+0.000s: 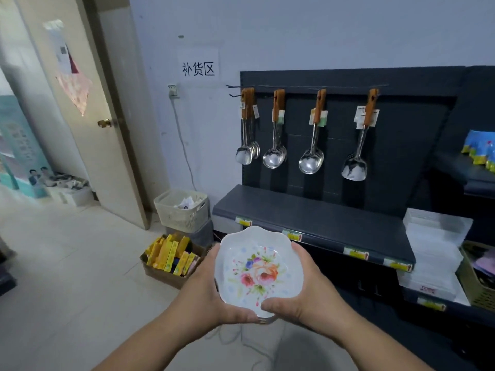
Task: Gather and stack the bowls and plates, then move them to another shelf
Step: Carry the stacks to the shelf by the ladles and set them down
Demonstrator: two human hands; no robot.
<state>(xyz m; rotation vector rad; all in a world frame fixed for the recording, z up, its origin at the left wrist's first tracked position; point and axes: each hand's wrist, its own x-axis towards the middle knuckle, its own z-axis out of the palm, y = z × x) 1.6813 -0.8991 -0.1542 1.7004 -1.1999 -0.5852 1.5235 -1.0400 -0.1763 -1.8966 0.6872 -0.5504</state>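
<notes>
Head | left hand (206,287) + right hand (304,287) grip plate (258,271) | shelf (308,210), ladles (310,162) ahead

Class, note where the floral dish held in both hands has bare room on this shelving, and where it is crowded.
Free for the floral dish: the dark shelf, from its left end to the clear trays, below the hanging ladles. Crowded: the right side, with trays and basket.
</notes>
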